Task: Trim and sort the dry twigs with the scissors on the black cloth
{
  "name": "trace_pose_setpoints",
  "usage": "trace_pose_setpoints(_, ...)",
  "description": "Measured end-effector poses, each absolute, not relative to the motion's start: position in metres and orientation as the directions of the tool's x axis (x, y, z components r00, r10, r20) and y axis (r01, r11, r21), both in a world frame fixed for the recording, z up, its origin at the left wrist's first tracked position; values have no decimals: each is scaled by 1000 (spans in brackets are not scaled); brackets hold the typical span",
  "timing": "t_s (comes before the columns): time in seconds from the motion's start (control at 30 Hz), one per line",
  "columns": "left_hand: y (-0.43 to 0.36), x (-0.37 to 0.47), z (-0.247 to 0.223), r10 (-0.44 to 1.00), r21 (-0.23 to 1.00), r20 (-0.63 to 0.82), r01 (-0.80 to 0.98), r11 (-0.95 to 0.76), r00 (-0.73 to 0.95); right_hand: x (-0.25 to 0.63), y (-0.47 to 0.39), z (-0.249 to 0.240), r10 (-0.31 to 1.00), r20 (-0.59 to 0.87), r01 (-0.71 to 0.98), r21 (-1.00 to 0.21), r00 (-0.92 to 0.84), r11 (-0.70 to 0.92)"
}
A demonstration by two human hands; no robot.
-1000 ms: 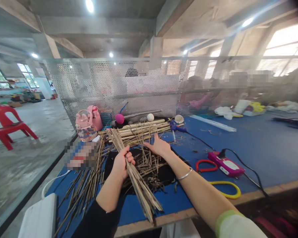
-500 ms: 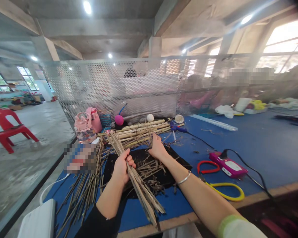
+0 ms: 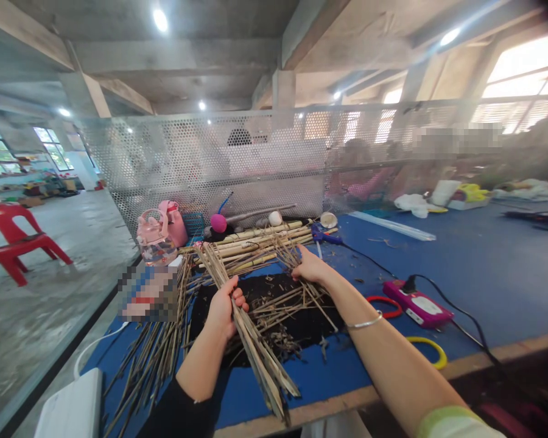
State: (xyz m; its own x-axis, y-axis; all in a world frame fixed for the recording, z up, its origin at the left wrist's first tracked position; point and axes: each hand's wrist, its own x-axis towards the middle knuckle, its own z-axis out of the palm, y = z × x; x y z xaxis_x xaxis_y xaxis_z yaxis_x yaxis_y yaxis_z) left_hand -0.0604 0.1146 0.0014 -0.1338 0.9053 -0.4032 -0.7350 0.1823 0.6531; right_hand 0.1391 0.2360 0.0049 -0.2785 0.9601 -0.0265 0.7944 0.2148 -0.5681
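A bundle of dry sticks [image 3: 260, 353] slants across the front of the blue table, and my left hand [image 3: 226, 305] is wrapped round its middle. Over the far right part of the black cloth [image 3: 260, 286], my right hand [image 3: 309, 267] is closed round a small bunch of thin twigs [image 3: 290, 250]. Loose short twigs [image 3: 274, 313] and crumbled bits lie on the cloth between my hands. Many more thin sticks [image 3: 155, 353] are spread to the left of my left forearm. Thicker pale stalks [image 3: 274, 232] lie behind the cloth.
A blue glue gun [image 3: 326, 236] with a cord, a magenta power strip [image 3: 418, 304] and yellow-handled cutters [image 3: 432, 353] are on the right. Pink bottles [image 3: 176, 224] stand at the back left, before a perforated metal screen [image 3: 219, 158]. A white power bank [image 3: 70, 404] is front left.
My right hand has moved to the right with the twigs, which now lean over the cloth's right side. My left hand keeps its hold on the bundle.
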Motion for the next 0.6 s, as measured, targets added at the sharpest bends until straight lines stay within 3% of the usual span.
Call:
trace_pose_setpoints(0.33, 115, -68, 2, 919, 599, -385, -780, 181, -83, 128, 245, 106, 914, -245, 937, -221, -322, 271)
trace_pose_setpoints(0.6, 117, -69, -2, 921, 603, -380, -779, 173, -89, 169, 229, 162, 912, -267, 945, -187, -312, 268)
